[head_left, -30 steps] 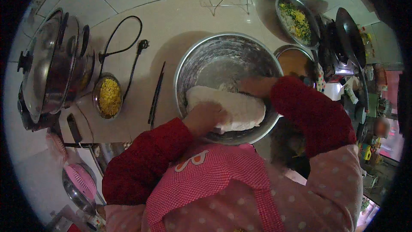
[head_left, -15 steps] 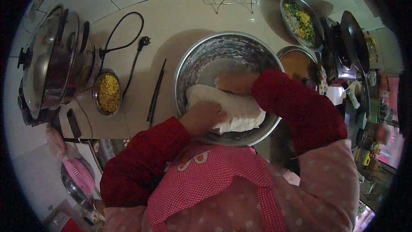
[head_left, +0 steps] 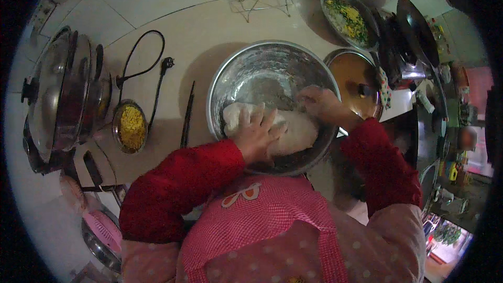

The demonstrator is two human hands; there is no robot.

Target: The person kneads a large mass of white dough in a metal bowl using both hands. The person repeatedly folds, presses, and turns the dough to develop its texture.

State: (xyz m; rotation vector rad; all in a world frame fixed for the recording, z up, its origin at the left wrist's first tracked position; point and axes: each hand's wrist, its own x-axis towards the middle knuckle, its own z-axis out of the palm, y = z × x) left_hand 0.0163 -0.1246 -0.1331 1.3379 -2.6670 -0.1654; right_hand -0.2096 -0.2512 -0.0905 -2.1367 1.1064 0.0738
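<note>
A big lump of pale dough (head_left: 297,135) lies in the lower part of a wide metal bowl (head_left: 222,76). White flour residue coats the bowl's inner wall. My left hand (head_left: 255,135) rests flat on the left half of the dough, its fingers spread. Just above the dough's right end, by the bowl's right side, is my right hand (head_left: 324,106). Its fingers are curled and drawn together; whatever may be between them is hidden.
Left of the bowl lie dark chopsticks (head_left: 188,112), a small bowl of yellow food (head_left: 131,126), a black plug cord (head_left: 161,76) and a large lidded pot (head_left: 57,99). To the right are a lidded pan (head_left: 351,76), a filling bowl (head_left: 348,18) and a wok (head_left: 416,31). A wire rack (head_left: 264,0) stands behind.
My left hand has gone from bent fingers to spread ones on the dough. My right hand has drawn back toward the bowl's right side and its fingers have curled. The view has shifted slightly.
</note>
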